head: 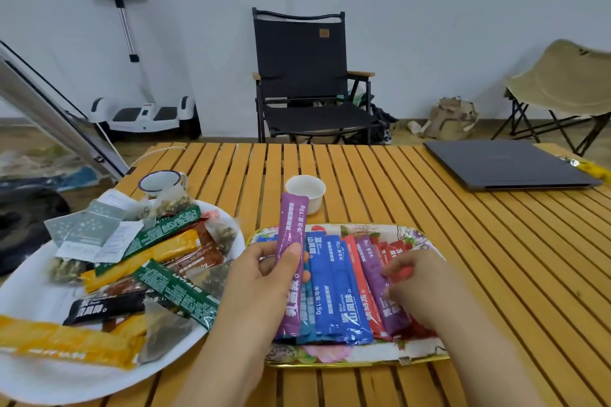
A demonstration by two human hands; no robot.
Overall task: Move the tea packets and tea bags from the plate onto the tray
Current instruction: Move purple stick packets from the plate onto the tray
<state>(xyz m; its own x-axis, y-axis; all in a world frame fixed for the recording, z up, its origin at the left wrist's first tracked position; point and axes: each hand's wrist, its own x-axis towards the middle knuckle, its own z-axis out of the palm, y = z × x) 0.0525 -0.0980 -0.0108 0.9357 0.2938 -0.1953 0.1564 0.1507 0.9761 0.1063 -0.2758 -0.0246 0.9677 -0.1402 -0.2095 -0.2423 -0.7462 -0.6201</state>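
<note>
A white plate (29, 380) at the left holds several tea packets (172, 294) in green, orange, brown and black, plus mesh tea bags (165, 334). A floral tray (347, 353) in front of me carries blue, red and purple packets (334, 291) laid side by side. My left hand (261, 277) pinches a purple packet (292, 225) that stands up over the tray's left side. My right hand (420, 284) rests on the tray's right side, fingers touching a purple and a red packet; whether it grips them I cannot tell.
The wooden slatted table (496, 258) also holds a small white cup (305, 190), an enamel mug (160, 180) behind the plate, and a closed laptop (506, 163) at the far right. Folding chairs and a scooter stand beyond the table.
</note>
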